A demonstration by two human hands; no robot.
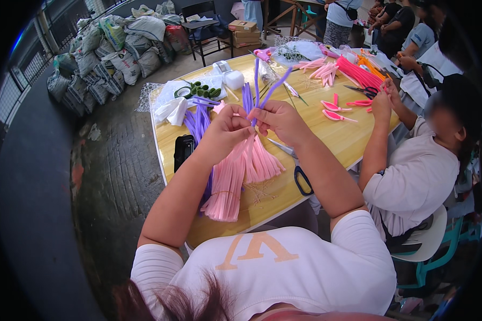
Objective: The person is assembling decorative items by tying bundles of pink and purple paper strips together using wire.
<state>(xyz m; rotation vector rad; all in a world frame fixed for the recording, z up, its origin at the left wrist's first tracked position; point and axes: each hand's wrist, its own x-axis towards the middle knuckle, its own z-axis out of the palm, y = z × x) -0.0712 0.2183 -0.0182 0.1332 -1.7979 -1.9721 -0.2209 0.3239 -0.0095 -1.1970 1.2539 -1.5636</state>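
Note:
Above the near part of the table, my left hand point(229, 131) and my right hand point(280, 121) are close together with fingertips pinched. Between them is a purple pipe cleaner point(275, 85), its two fuzzy ends rising apart in a V; its lower part is mostly hidden by my fingers. Below my hands lie bundles of pale pink pipe cleaners point(223, 195), one tied with a band. Purple pipe cleaners point(197, 124) are piled by my left hand. Scissors point(303, 181) with dark blue-rimmed handles rest beside my right forearm.
A black tray point(183, 148) sits at the table's left edge. Farther back are green fuzzy pieces point(204, 91) and a tape roll point(182, 92). At right, a co-worker point(412, 160) handles something near red-pink pipe cleaners point(358, 76) and another pair of scissors point(367, 91).

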